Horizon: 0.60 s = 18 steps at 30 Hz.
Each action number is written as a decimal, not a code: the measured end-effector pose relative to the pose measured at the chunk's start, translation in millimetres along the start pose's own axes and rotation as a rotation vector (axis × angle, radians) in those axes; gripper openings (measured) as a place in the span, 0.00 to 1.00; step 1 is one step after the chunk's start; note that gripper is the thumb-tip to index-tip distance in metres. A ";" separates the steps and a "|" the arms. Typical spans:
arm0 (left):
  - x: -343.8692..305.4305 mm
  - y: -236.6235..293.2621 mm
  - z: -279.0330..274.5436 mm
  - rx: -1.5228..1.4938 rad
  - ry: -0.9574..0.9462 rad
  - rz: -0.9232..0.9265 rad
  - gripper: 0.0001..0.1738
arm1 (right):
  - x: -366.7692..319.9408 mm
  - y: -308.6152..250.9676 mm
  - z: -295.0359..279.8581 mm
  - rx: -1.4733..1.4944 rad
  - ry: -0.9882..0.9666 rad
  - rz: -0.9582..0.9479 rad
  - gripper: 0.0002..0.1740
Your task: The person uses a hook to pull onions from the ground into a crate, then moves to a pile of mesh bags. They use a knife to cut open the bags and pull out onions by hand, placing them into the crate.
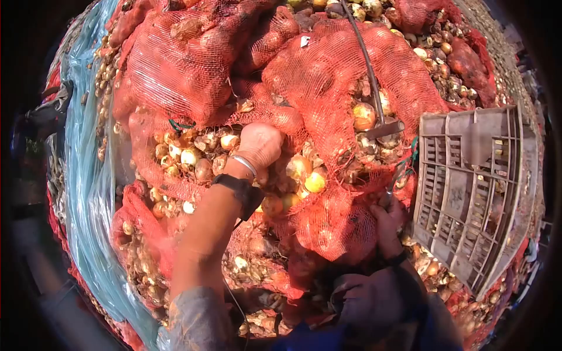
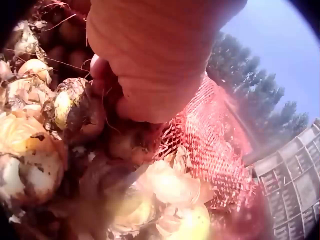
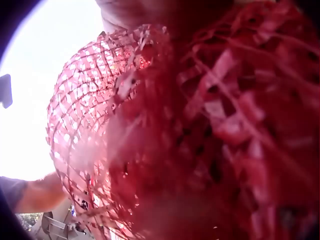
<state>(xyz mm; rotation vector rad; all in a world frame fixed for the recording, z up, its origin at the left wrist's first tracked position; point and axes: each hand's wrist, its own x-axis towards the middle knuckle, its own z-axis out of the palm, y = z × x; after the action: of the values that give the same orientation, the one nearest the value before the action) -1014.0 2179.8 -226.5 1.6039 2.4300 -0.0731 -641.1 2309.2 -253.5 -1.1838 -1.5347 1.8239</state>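
My left hand (image 1: pixel 260 143) is curled into the opening of a red mesh bag (image 1: pixel 336 219), over loose onions (image 1: pixel 315 182). In the left wrist view, red netting (image 2: pixel 200 145) comes out from under the curled left hand (image 2: pixel 150 60), and onions (image 2: pixel 30 155) with dry, peeling skins lie below it. To the right, my right hand (image 1: pixel 387 222) grips the bag's side near the crate. The right wrist view has gathered mesh (image 3: pixel 82 110) hanging right below that hand (image 3: pixel 165 15); its fingertips are hidden. A small shiny metal piece (image 1: pixel 391 186) shows just above the right hand.
A grey slatted plastic crate (image 1: pixel 462 187) stands tilted at the right. A long-handled tool (image 1: pixel 372 76) with a short crosspiece lies over the bags. More filled red mesh bags (image 1: pixel 175 64) are piled ahead. Blue plastic sheeting (image 1: pixel 88 175) runs along the left.
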 end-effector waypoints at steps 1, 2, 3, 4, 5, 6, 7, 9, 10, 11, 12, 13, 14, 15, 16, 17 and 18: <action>-6.6 -7.8 1.4 -0.075 0.165 0.052 0.09 | -2.6 -1.7 0.4 -0.016 0.005 -0.003 0.21; -15.3 -10.8 3.5 -0.173 0.282 -0.045 0.09 | -0.9 -2.7 1.6 -0.017 0.008 0.005 0.21; -21.1 -13.1 4.8 -0.421 0.485 -0.160 0.08 | 0.2 -3.4 1.8 -0.052 -0.010 -0.018 0.20; -21.4 -21.8 4.2 -0.326 0.485 -0.148 0.08 | -1.6 -1.9 1.5 -0.091 -0.027 -0.040 0.20; -21.7 -29.5 3.2 -0.235 0.487 -0.146 0.08 | -5.1 0.3 1.3 -0.102 -0.028 -0.031 0.20; -20.1 -33.2 3.2 -0.327 0.387 -0.155 0.10 | -4.9 1.0 1.8 -0.114 0.005 -0.031 0.19; -17.3 -31.5 6.2 -0.333 0.396 -0.171 0.10 | -2.3 1.3 3.0 -0.121 0.037 -0.038 0.18; -8.1 -22.8 15.0 -0.469 0.175 -0.331 0.13 | -1.0 4.6 0.9 -0.100 0.006 -0.048 0.17; -6.4 -23.1 19.0 -0.660 0.172 -0.373 0.17 | 0.3 5.3 0.3 -0.072 -0.012 -0.053 0.16; -3.3 -22.1 17.8 -0.669 0.177 -0.371 0.17 | -0.2 -2.5 6.9 -0.081 -0.011 -0.058 0.16; -2.1 -21.0 15.3 -0.694 0.132 -0.480 0.20 | -3.9 -16.3 18.2 -0.062 -0.010 -0.032 0.15; -2.4 -19.6 17.7 -0.720 0.078 -0.593 0.24 | -6.8 -23.4 23.1 -0.047 -0.010 0.001 0.15; 2.9 -21.6 20.7 -0.760 0.010 -0.645 0.25 | -7.5 -21.9 21.2 -0.060 -0.012 0.012 0.15; -0.5 -18.6 25.0 -0.769 0.005 -0.644 0.25 | -6.0 -20.3 18.8 -0.108 -0.031 -0.023 0.14; -9.0 -14.0 28.7 -0.806 0.149 -0.602 0.24 | -5.2 -18.8 16.8 -0.153 -0.049 -0.057 0.14; -19.9 -8.6 30.0 -0.838 0.290 -0.558 0.23 | -6.1 -17.6 14.7 -0.154 -0.045 -0.050 0.14; -31.7 -2.7 32.0 -0.795 0.395 -0.491 0.24 | -6.0 -16.4 13.5 -0.238 -0.033 -0.061 0.14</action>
<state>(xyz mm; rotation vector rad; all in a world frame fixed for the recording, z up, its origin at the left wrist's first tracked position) -999.3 2144.9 -250.9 0.7039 2.5470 1.0667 -652.1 2301.3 -236.0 -1.2021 -1.8261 1.6647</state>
